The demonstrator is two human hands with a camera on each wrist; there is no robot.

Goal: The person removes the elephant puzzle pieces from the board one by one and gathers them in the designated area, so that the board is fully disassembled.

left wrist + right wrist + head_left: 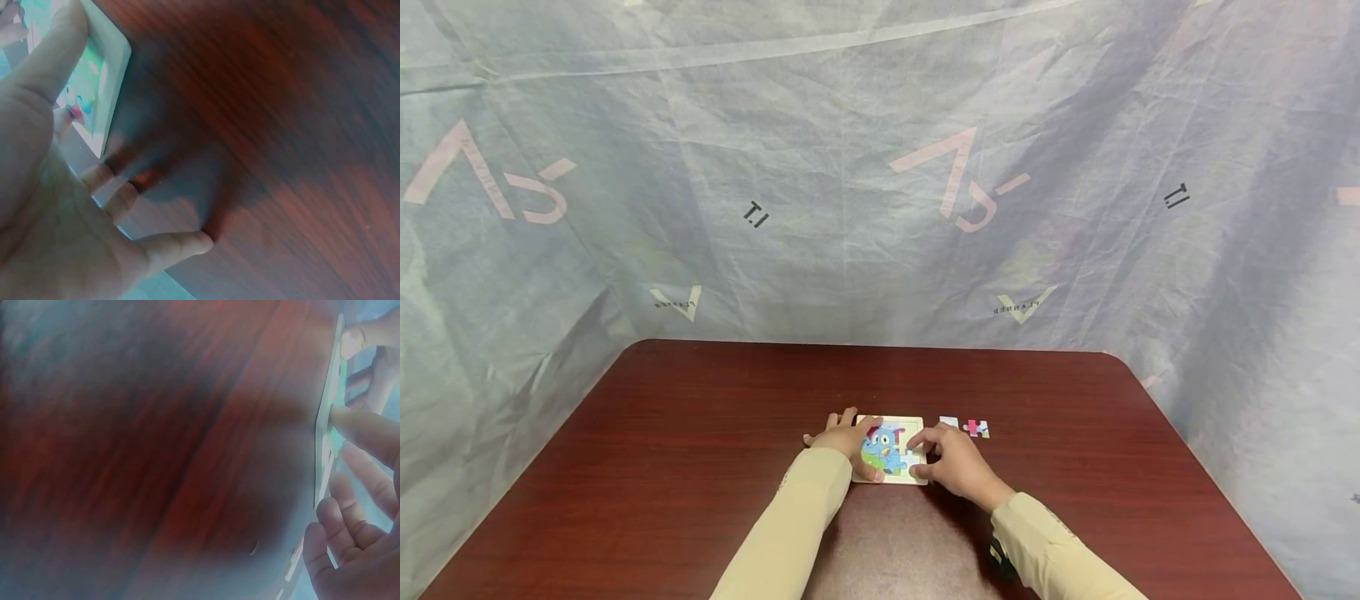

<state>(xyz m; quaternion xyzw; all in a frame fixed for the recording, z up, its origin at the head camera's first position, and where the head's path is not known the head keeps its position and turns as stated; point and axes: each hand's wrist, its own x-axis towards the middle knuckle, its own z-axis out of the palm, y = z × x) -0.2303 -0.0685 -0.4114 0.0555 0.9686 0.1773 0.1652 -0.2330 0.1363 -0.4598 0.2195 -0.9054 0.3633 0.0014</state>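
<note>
A jigsaw puzzle board (891,479) with a pale frame and a blue cartoon animal lies flat on the table. My left hand (844,440) rests at its left side, fingers spread; the thumb (56,53) lies straight across the frame, and other fingertips touch the table. At the board's right side, my right hand (958,462) pinches a light-coloured puzzle piece (912,457) between thumb and forefinger, low over the picture. The other right fingers (331,515) are loosely bent. Part of the piece is hidden by the fingers.
Right of the board, loose puzzle pieces (977,428) lie on the dark red wooden table (700,433), one pale piece (949,422) partly behind the right hand. A grey printed cloth (842,167) hangs behind the table and along its sides.
</note>
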